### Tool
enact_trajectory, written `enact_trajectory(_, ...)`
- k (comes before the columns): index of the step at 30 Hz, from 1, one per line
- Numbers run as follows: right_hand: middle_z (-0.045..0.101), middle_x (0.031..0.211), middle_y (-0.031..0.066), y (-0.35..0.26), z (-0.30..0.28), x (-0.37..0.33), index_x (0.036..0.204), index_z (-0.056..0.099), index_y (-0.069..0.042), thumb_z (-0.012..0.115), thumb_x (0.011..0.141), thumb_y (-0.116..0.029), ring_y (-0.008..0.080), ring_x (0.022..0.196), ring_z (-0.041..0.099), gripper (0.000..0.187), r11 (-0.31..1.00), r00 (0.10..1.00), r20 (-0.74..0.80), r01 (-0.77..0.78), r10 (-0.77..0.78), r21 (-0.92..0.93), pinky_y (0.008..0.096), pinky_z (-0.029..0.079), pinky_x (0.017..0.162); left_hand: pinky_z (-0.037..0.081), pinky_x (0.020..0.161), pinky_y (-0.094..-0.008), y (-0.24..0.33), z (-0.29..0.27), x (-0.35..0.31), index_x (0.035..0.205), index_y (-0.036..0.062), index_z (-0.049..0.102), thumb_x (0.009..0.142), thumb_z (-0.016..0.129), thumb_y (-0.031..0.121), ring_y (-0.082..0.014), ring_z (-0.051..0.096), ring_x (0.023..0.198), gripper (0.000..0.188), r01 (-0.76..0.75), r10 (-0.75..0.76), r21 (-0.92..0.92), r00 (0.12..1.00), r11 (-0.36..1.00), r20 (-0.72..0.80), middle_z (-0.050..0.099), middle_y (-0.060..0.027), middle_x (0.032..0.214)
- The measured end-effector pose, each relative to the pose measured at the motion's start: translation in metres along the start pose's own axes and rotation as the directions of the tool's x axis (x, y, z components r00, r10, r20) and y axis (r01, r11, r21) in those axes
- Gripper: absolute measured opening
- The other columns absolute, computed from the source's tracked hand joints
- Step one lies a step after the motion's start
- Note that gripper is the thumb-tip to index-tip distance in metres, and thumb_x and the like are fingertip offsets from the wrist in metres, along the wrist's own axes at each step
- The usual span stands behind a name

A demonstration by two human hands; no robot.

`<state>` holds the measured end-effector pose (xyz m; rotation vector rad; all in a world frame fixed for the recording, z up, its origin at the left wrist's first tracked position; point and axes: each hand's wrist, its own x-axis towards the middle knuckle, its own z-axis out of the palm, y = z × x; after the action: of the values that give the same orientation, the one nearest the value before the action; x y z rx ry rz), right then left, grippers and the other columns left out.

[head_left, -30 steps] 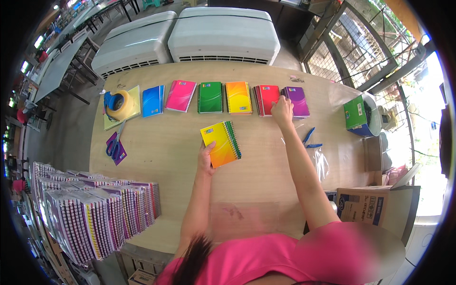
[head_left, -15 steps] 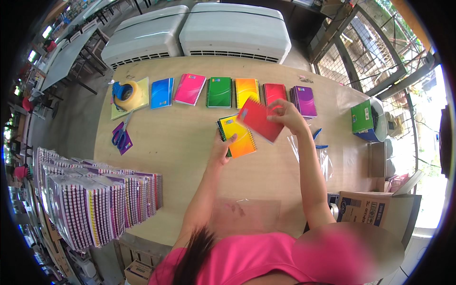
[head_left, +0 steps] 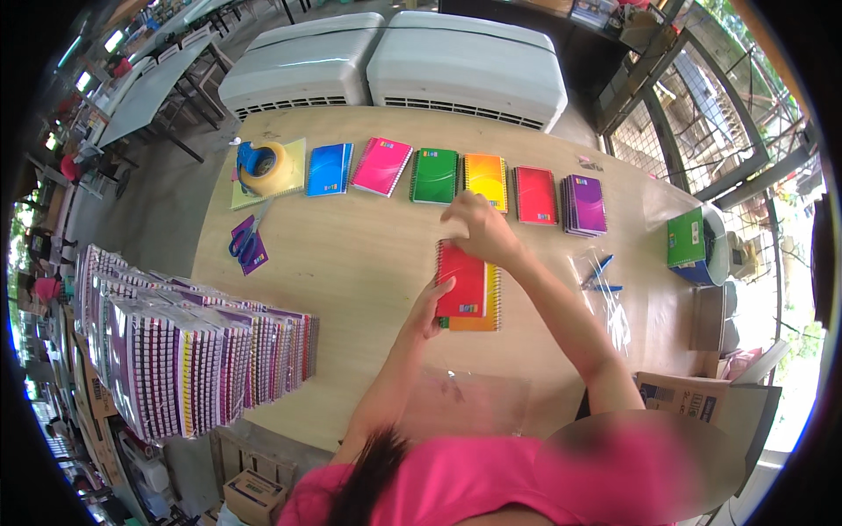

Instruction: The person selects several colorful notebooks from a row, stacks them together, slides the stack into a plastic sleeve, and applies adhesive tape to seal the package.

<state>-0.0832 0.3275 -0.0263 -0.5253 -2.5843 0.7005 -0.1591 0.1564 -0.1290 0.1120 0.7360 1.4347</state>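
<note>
While the pale wooden table (head_left: pixel 351 254) fills the middle, two white housings (head_left: pixel 465 61) stand side by side just past its far edge. Big pile of spiral-bound notebooks in clear wrap (head_left: pixel 202 359), near left corner, mostly binding edges showing. Cardboard box (head_left: pixel 680 399) by the near right side, partly behind the right arm. Clear sheet (head_left: pixel 478 399) flat on the table near the body. Green-and-blue box (head_left: pixel 684 241) at the right edge.

Left hand (head_left: pixel 428 309): closed on the left side of a small stack, thumb on the top cover, other fingers mostly hidden. Right hand (head_left: pixel 475 230): fingers bent, at the stack's top edge; blurred, can't tell if pinching or just touching.

Stack is over mid-table: held red notebook (head_left: pixel 462 285) on top, held yellow notebook (head_left: pixel 493 307) under it, sticking out right and below, bit of green at lower left.

Row along the far side, left to right: blue (head_left: pixel 328 173), pink (head_left: pixel 382 167), green (head_left: pixel 435 175), yellow (head_left: pixel 485 174), red (head_left: pixel 536 195), purple (head_left: pixel 585 204) notebooks. Left of these, yellow tape roll (head_left: pixel 279 171) on a pale yellow notebook (head_left: pixel 296 180). Nearer, blue-handled scissors (head_left: pixel 250 235) lie over a purple card (head_left: pixel 257 259). Right side: blue-handled tool (head_left: pixel 600 269) beside crumpled clear plastic (head_left: pixel 617 320).
</note>
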Motion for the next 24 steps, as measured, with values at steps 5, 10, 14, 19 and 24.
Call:
enact_trajectory(5, 0.066, 0.1, 0.0304, 0.033, 0.078, 0.119, 0.11, 0.048, 0.003, 0.074, 0.082, -0.026, 0.0435, 0.097, 0.066, 0.048, 0.786, 0.796, 0.011, -0.6, 0.605, 0.147, 0.0484, 0.054, 0.081, 0.05, 0.097, -0.0367, 0.01, -0.022, -0.024, 0.142, 0.0058, 0.039, 0.089, 0.07, 0.018, -0.02, 0.057, 0.117, 0.063, -0.231, 0.222, -0.04, 0.962, 0.972, -0.162, 0.056, -0.0089, 0.13)
enact_trajectory(10, 0.066, 0.097, 0.0315, 0.018, 0.123, 0.171, 0.113, 0.04, 0.003, 0.07, 0.082, -0.019, 0.0467, 0.096, 0.066, 0.048, 0.708, 0.699, -0.111, -0.691, 0.706, 0.146, 0.05, 0.054, 0.082, 0.049, 0.098, -0.0381, 0.034, -0.035, -0.038, 0.142, 0.0052, 0.039, 0.088, 0.07, 0.016, -0.0212, 0.058, 0.116, 0.063, -0.318, 0.324, 0.063, 0.92, 0.946, -0.22, 0.056, -0.0084, 0.128)
enact_trajectory(14, 0.068, 0.095, 0.0274, 0.042, 0.11, 0.15, 0.111, 0.044, 0.001, 0.068, 0.079, -0.014, 0.0447, 0.091, 0.068, 0.042, 0.624, 0.567, -0.263, -0.681, 0.781, 0.383, 0.0502, 0.054, 0.081, 0.049, 0.098, -0.0395, 0.038, -0.035, -0.035, 0.141, 0.005, 0.04, 0.088, 0.07, 0.015, -0.0216, 0.058, 0.116, 0.062, -0.291, 0.302, 0.083, 0.924, 0.953, -0.234, 0.057, -0.0089, 0.128)
enact_trajectory(19, 0.07, 0.078, 0.0142, 0.012, 0.031, 0.035, 0.118, 0.063, 0.001, 0.07, 0.077, -0.012, 0.0179, 0.063, 0.068, 0.043, 0.525, 0.806, 0.179, -0.518, 0.565, 0.675, 0.0315, 0.054, 0.05, 0.048, 0.1, -0.0407, 0.02, -0.066, -0.03, 0.142, 0.0045, 0.042, 0.093, 0.058, 0.05, -0.0235, 0.057, 0.12, 0.068, -0.331, 0.33, -0.043, 0.943, 0.943, -0.035, 0.056, -0.0103, 0.134)
enact_trajectory(24, 0.068, 0.074, 0.0067, -0.019, 0.006, -0.064, 0.121, 0.06, 0.002, 0.067, 0.081, -0.005, 0.0126, 0.062, 0.064, 0.042, 0.604, 0.772, 0.141, -0.584, 0.62, 0.543, 0.0294, 0.05, 0.055, 0.048, 0.102, -0.0414, -0.001, -0.019, -0.004, 0.14, 0.003, 0.045, 0.091, 0.052, 0.063, -0.0235, 0.059, 0.119, 0.078, -0.122, 0.156, -0.235, 0.979, 0.964, 0.128, 0.059, -0.0104, 0.133)
